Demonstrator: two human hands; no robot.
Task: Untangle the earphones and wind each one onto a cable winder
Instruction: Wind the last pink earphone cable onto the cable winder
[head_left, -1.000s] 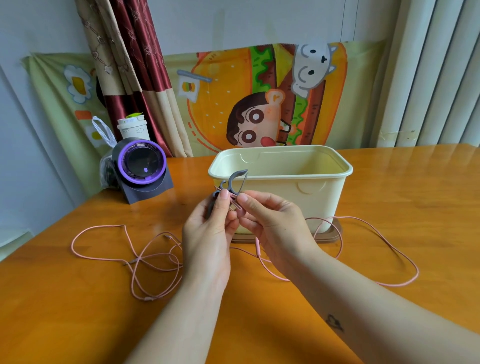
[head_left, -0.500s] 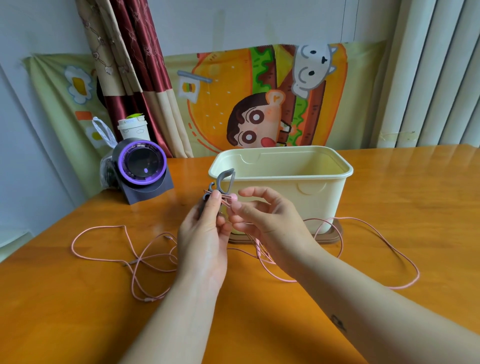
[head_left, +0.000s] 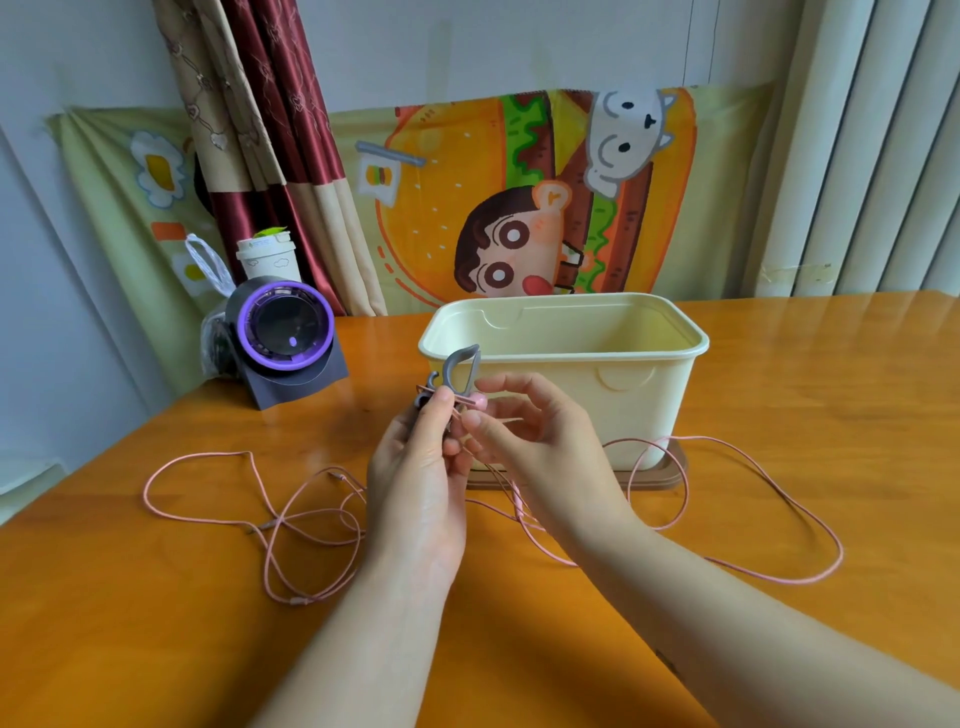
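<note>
A grey cable winder (head_left: 460, 370) stands upright in my left hand (head_left: 421, 467), which grips its lower part with the thumb on top. A few turns of pink earphone cable cross the winder at my thumb. My right hand (head_left: 530, 436) is just right of it and pinches the pink cable (head_left: 769, 483) between thumb and forefinger, the other fingers spread. The rest of the cable lies in loose loops on the wooden table (head_left: 779, 364), left and right of my arms.
A cream plastic bin (head_left: 644, 384) stands on its brown lid (head_left: 675, 475) right behind my hands. At the back left are a purple-ringed grey device (head_left: 285, 338), a paper cup (head_left: 270, 257) and a plastic bag. A cartoon cloth hangs on the wall.
My right hand has carried the pink cable around the winder and its fingers have spread. The winder turned slightly in my left hand. The loops on the table shifted a little.
</note>
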